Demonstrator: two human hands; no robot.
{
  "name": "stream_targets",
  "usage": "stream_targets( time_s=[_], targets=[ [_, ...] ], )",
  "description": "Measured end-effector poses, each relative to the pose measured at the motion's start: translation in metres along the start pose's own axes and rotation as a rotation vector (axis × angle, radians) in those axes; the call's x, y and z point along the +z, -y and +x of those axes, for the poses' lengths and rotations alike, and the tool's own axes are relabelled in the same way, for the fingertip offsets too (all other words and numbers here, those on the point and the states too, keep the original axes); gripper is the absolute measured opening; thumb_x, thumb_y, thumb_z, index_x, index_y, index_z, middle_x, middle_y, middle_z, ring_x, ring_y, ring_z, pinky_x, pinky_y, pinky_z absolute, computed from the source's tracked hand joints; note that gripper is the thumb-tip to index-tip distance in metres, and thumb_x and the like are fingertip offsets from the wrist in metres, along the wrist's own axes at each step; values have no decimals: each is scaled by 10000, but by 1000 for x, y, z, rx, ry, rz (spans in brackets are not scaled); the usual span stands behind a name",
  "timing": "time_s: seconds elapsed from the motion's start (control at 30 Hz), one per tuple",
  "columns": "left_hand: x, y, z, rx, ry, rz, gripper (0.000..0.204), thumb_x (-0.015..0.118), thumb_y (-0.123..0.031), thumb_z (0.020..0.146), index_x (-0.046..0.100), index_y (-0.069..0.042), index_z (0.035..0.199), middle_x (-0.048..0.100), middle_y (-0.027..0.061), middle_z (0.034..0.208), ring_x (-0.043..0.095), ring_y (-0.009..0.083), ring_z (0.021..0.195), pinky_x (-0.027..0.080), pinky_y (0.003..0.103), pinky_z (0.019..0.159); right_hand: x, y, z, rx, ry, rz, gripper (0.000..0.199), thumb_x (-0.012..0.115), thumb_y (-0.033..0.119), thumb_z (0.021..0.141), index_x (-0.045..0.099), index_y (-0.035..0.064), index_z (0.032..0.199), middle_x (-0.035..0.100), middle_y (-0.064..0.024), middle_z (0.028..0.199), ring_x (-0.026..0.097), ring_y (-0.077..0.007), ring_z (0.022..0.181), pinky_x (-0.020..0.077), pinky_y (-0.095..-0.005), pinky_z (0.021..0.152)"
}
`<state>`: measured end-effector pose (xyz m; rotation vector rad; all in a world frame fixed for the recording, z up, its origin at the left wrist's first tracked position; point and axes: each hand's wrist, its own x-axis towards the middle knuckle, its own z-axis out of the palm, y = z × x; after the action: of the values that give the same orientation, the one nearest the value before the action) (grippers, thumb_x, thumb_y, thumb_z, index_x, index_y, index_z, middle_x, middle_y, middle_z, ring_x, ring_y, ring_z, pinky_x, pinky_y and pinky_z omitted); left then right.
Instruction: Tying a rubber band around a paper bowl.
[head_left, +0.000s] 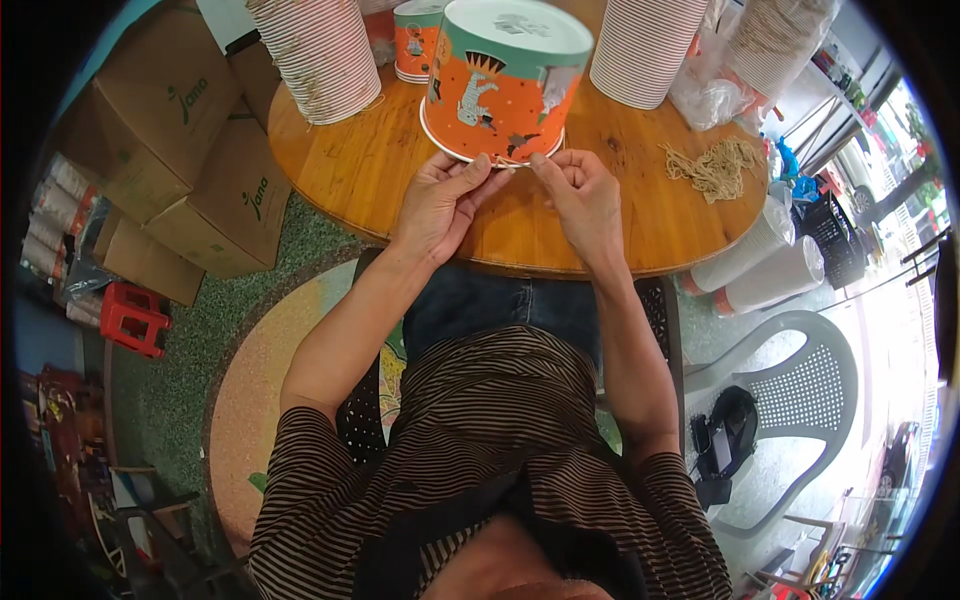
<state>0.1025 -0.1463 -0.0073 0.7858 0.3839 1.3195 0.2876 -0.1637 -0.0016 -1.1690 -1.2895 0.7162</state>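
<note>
A large orange paper bucket (510,105) with a green band and printed figures rests upside down on the wooden table (350,170), its pale base upward. At its near rim, my left hand (436,205) pinches a thin pale string (512,164) between thumb and fingers. My right hand (585,205) is closed on the same string just to the right, thumb and forefinger together. The string lies along the rim; how far it runs around the bucket is hidden. Right of my hands lies a loose tangle of tan twine (714,168).
Tall stacks of white paper cups (325,60) and tubs (648,50) flank the bucket, with a smaller orange tub (416,42) behind it. Cardboard boxes (150,110) and a red stool (134,318) are at left. A grey plastic chair (800,385) holding a black bag (727,430) stands at right.
</note>
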Motion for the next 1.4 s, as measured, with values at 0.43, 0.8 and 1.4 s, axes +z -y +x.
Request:
stream_targets(
  time_s=[0.43,0.8,1.4],
  targets=[
    [-4,1,49,55,27,47,208,647,5,995,624,20,1202,699,103,1184,697,199,1079,607,352,1005,-23,-2,78,285,263,219,221,655,180,973,719,8,1095,652,30,812,511,-55,616,494,-241,620],
    [-8,12,74,167,56,259,244,623,38,994,621,30,1238,707,123,1189,711,199,1050,616,343,959,-10,-51,143,-505,3,-419,301,757,135,791,688,31,1064,744,-194,1005,708,-383,969,573,-436,816],
    [-16,4,152,151,-154,170,228,632,24,990,619,24,1218,704,106,1201,698,182,1069,588,362,1002,-13,-8,196,576,197,872,302,443,195,1089,584,-47,1200,624,-139,1062,665,-269,941,597,-447,926]
  ],
)
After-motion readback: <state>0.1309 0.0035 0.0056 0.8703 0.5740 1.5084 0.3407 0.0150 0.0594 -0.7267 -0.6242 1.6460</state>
